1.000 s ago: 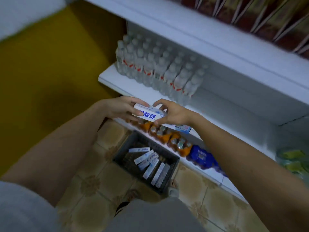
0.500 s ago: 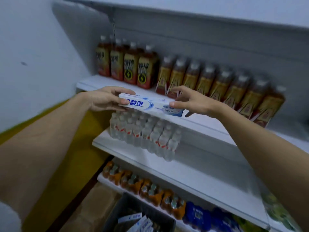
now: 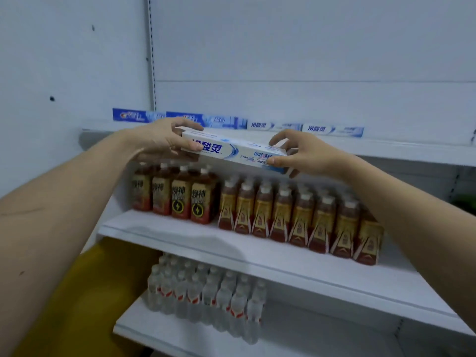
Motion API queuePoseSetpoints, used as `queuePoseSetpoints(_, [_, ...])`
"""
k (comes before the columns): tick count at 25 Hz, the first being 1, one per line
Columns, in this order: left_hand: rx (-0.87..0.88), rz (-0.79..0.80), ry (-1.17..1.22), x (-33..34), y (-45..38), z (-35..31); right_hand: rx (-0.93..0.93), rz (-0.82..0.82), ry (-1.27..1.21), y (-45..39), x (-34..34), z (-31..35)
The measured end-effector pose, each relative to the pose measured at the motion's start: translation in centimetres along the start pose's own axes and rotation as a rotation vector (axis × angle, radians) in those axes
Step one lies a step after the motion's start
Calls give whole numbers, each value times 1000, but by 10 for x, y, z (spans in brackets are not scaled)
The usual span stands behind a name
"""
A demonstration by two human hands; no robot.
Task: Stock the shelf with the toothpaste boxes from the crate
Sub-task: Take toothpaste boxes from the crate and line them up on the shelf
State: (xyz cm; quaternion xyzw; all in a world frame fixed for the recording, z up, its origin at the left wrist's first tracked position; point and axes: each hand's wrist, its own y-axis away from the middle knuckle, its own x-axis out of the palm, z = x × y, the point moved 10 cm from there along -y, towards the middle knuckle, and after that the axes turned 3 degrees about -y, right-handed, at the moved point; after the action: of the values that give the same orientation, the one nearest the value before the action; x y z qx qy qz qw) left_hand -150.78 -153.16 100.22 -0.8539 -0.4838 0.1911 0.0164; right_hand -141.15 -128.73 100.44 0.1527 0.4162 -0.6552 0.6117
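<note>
A white and blue toothpaste box (image 3: 233,151) is held level in front of the top shelf (image 3: 386,150). My left hand (image 3: 161,140) grips its left end, thumb on the front face. My right hand (image 3: 306,153) pinches its right end. Several toothpaste boxes (image 3: 231,122) stand in a row along the back of that shelf, blue ones at the left and white ones at the right. The crate is out of view.
Brown drink bottles (image 3: 257,210) fill the shelf below, with bare white board in front of them. Clear water bottles (image 3: 206,297) stand on a lower shelf. A white wall is at the left, a yellow surface (image 3: 85,305) at the lower left.
Both hands have lifted the toothpaste box from the crate's level up past the water and drink shelves to the top shelf. The view tilted up and the crate left the frame.
</note>
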Motion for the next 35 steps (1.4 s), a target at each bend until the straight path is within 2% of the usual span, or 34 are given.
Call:
queuePoseSetpoints(3, [91,-44,-2,10,-22,-32,2,-86,45,-6,-50,7])
queuePoseSetpoints(8, [216,-107,-269,37,-68,-66,35,-187,126,-20,-117,-6])
queuePoseSetpoints(15, [266,-210,-477,67,-158,-91,108,-94,454,-92,-174,-38])
queuePoseSetpoints(19, [212,-208,-719,76,-220,-92,165,-23,556,-147,-184,-71])
queuePoseSetpoints(25, [40,-109,-1062,90,-306,-66,253,142,753,-220,-171,-130])
queuePoseSetpoints(31, [-103,-84,-1103,79,-356,-43,262,189,757,-257,-161,-145])
queuePoseSetpoints(35, [-75,-54,-997,77,-368,-36,275,194,519,-267,-150,-161])
